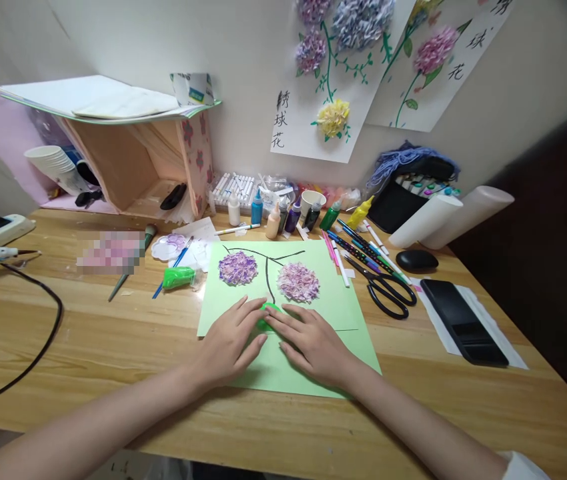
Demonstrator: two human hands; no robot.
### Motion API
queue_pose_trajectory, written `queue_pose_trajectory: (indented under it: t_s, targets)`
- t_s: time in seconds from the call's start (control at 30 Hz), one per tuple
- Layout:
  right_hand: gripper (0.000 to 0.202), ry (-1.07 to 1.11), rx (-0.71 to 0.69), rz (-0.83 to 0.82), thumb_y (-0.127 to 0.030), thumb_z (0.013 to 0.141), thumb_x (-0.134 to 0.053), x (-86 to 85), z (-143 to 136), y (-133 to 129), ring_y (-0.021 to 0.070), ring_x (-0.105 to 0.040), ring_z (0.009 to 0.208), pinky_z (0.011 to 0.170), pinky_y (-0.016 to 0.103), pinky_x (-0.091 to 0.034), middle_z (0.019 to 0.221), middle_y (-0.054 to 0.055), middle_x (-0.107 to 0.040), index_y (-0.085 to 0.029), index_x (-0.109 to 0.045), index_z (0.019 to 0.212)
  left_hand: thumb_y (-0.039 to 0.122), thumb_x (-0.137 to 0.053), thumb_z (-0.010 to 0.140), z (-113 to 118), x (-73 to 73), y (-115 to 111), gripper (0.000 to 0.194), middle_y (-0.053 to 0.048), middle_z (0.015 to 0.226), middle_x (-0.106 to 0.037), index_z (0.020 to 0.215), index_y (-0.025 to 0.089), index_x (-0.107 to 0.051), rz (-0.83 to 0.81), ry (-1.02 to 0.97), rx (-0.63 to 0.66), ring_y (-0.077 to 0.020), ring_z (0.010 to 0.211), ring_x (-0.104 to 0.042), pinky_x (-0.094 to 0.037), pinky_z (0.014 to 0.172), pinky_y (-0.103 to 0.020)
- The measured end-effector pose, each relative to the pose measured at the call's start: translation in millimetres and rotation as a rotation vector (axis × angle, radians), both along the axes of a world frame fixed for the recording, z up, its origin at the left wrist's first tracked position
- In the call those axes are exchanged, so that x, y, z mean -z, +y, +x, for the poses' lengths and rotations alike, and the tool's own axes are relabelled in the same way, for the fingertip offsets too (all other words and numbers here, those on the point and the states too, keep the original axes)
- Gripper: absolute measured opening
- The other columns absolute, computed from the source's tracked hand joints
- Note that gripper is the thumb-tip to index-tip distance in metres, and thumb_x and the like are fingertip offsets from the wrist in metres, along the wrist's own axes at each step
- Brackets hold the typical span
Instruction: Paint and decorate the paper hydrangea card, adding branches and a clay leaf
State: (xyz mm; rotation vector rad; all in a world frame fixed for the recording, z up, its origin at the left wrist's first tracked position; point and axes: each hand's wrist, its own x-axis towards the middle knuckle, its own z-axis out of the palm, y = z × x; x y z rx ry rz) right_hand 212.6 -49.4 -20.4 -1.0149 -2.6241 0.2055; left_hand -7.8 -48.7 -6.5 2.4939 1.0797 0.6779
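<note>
A light green sheet of paper (323, 360) lies on the table, with a dark stem and branches drawn on it. Two round paper-scrap flowers sit on it, a purple flower (238, 268) at left and a pink flower (298, 282) at right. At the foot of the stem is a bright green clay-like lump (269, 308), partly hidden by my fingers. My left hand (233, 340) touches its left side with fingers stretched out. From the right, my right hand (311, 340) lays its extended fingertips on the lump.
Black scissors (386, 290), markers (363, 250) and a phone (463, 323) lie to the right. A green packet (179, 277) and a brush (133, 263) are at left. Paint bottles (273, 220) stand behind the sheet. A black cable (58, 320) curves along the left side.
</note>
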Motion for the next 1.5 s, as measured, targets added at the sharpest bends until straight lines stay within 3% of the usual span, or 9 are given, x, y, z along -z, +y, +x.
queue_pose_trajectory:
  t_s: [0.2, 0.33, 0.47, 0.57, 0.77, 0.9, 1.03, 1.2, 1.5]
  targets:
    - [0.058, -0.072, -0.072, -0.060, -0.022, 0.091, -0.042, -3.5, -1.4, -1.0, 0.0225, -0.037, 0.134, 0.106, 0.043, -0.036, 0.148, 0.000, -0.037, -0.024, -0.026, 0.146, 0.028, -0.027, 0.096, -30.2, -24.9, 27.3, 0.039, -0.007, 0.082, -0.063, 0.078, 0.019, -0.061, 0.193, 0.027, -0.357, -0.0215, 0.082, -0.055, -0.042, 0.075, -0.036]
    - [0.058, -0.061, -0.109, -0.039, -0.019, 0.089, -0.042, -0.6, -0.1, -1.7, 0.0202, -0.041, 0.132, 0.106, 0.040, -0.035, 0.146, 0.000, -0.041, -0.024, -0.028, 0.145, 0.040, -0.041, 0.091, -87.3, -43.6, 54.7, 0.032, -0.007, 0.090, -0.065, 0.084, 0.019, -0.063, 0.213, 0.115, -0.679, -0.0253, 0.090, -0.054, -0.041, 0.081, -0.038]
    - [0.057, 0.021, -0.134, 0.100, -0.012, 0.088, -0.040, 3.7, 3.2, -1.7, 0.0191, -0.044, 0.129, 0.103, 0.036, -0.039, 0.144, 0.002, -0.044, -0.022, -0.031, 0.144, 0.053, -0.067, 0.072, -135.7, -41.3, 68.5, 0.054, -0.008, 0.117, -0.061, 0.115, 0.022, -0.060, 0.083, 0.221, -0.493, -0.0293, 0.110, -0.047, -0.038, 0.092, -0.041]
    - [0.059, 0.084, -0.144, 0.158, -0.008, 0.087, -0.040, 6.6, 5.7, -0.8, 0.0191, -0.045, 0.128, 0.100, 0.035, -0.041, 0.142, 0.003, -0.047, -0.021, -0.032, 0.143, 0.049, -0.074, 0.063, -145.1, -31.6, 72.8, 0.062, -0.010, 0.111, -0.062, 0.116, 0.020, -0.061, 0.046, 0.272, -0.436, -0.0318, 0.110, -0.047, -0.037, 0.093, -0.044]
    - [0.048, 0.359, -0.067, 0.079, -0.011, 0.089, -0.040, 0.8, 2.3, -4.5, 0.0201, -0.052, 0.119, 0.095, 0.035, -0.044, 0.131, 0.006, -0.057, -0.024, -0.043, 0.135, 0.035, -0.063, 0.077, -131.4, -33.0, 71.4, 0.027, -0.009, 0.099, -0.060, 0.098, 0.018, -0.062, 0.055, 0.240, -0.402, -0.0262, 0.097, -0.053, -0.040, 0.088, -0.040]
    - [0.020, 0.504, 0.154, -0.381, -0.029, 0.094, -0.041, -28.1, -20.3, -0.5, 0.0179, -0.064, 0.090, 0.076, 0.030, -0.049, 0.098, 0.003, -0.069, -0.025, -0.059, 0.103, 0.030, -0.054, 0.084, -102.6, -45.8, 56.1, 0.023, -0.008, 0.104, -0.054, 0.103, 0.018, -0.050, 0.089, -0.042, -0.445, -0.0205, 0.093, -0.055, -0.044, 0.081, -0.032]
    - [0.028, 0.609, 0.144, -0.651, -0.045, 0.093, -0.042, -57.2, -48.5, 16.7, 0.0165, -0.062, 0.074, 0.066, 0.028, -0.045, 0.080, 0.002, -0.066, -0.021, -0.055, 0.087, 0.029, -0.054, 0.084, -55.5, -53.9, 40.6, 0.023, -0.004, 0.094, -0.059, 0.103, 0.021, -0.044, 0.023, -0.134, -0.335, -0.0196, 0.084, -0.058, -0.044, 0.073, -0.030]
    - [0.031, 0.745, 0.157, -0.468, -0.049, 0.092, -0.040, -67.3, -51.7, 30.7, 0.0139, -0.054, 0.066, 0.061, 0.026, -0.039, 0.070, -0.001, -0.058, -0.021, -0.048, 0.081, 0.036, -0.054, 0.085, -12.3, -69.6, 33.9, 0.020, -0.003, 0.084, -0.063, 0.096, 0.022, -0.043, 0.009, 0.074, -0.230, -0.0223, 0.075, -0.062, -0.038, 0.060, -0.028]
    - [0.025, 0.668, 0.139, -0.096, -0.037, 0.094, -0.043, -94.5, -6.3, 24.9, 0.0136, -0.050, 0.063, 0.062, 0.027, -0.039, 0.067, 0.000, -0.053, -0.021, -0.049, 0.076, 0.044, -0.053, 0.085, 23.7, -107.6, 39.2, 0.029, -0.004, 0.083, -0.063, 0.101, 0.021, -0.043, 0.030, 0.129, -0.139, -0.0230, 0.071, -0.061, -0.036, 0.057, -0.027]
